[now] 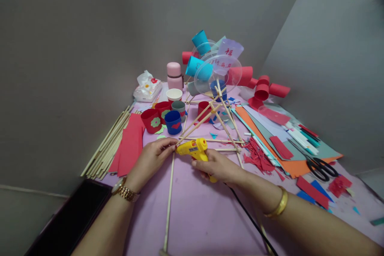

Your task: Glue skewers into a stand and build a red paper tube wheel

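Note:
My right hand (217,165) is wrapped round the handle of a yellow hot glue gun (193,149), its nozzle pointing left. The nozzle tip meets a joint of thin wooden sticks beside my left fingertips. My left hand (157,154) pinches the sticks at that joint. One wooden stick (169,200) runs from there toward the near table edge. Other sticks form a triangular stick frame (220,114) that rises behind the glue gun. A black cord (247,212) trails from the gun toward me.
Paper cups, including a blue cup (173,123), stand behind my left hand. A bundle of sticks (109,144) and red paper (130,144) lie left. A paper-and-plastic windmill (217,70) stands at the back. Black-handled scissors (321,168), markers and paper scraps (259,156) lie right.

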Motion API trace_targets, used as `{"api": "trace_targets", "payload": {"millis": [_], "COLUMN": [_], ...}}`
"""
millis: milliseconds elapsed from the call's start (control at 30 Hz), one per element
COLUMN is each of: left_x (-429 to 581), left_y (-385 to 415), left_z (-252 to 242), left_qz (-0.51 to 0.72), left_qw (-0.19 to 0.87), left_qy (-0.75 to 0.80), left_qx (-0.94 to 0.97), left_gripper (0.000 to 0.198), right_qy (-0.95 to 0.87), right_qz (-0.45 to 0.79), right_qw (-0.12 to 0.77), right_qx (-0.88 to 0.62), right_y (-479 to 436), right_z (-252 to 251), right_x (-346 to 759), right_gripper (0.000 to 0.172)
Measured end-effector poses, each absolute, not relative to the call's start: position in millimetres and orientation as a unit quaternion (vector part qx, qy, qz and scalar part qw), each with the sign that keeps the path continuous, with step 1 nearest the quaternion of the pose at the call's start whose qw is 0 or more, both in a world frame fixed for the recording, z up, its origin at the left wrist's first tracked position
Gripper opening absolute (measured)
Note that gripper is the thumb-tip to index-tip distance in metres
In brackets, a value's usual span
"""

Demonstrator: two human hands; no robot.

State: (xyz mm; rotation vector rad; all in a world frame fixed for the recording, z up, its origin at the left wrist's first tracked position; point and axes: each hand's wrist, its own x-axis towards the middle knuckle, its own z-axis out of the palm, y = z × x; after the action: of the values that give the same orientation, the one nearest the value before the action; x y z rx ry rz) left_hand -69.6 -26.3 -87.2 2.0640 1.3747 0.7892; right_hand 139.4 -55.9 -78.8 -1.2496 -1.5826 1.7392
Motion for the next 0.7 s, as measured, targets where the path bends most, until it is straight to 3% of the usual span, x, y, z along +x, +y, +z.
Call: {"api": "trace_targets", "payload": {"millis": [700], "left_x": [-69.6], "left_y": [-27.1], "left_z": [-87.1], "left_qz": [0.279], "left_qw": [0.243], "left_qy": [0.512], "left_qx": [0.775], "left_gripper": [0.029], "right_qy": [-0.581], "right_qz": [0.631], "right_qw": [0.240], "right_qx": [-0.455], "right_y": [-55.5], "right_z": [-82.1], "right_x": [139.3], "right_gripper": [0.012]}}
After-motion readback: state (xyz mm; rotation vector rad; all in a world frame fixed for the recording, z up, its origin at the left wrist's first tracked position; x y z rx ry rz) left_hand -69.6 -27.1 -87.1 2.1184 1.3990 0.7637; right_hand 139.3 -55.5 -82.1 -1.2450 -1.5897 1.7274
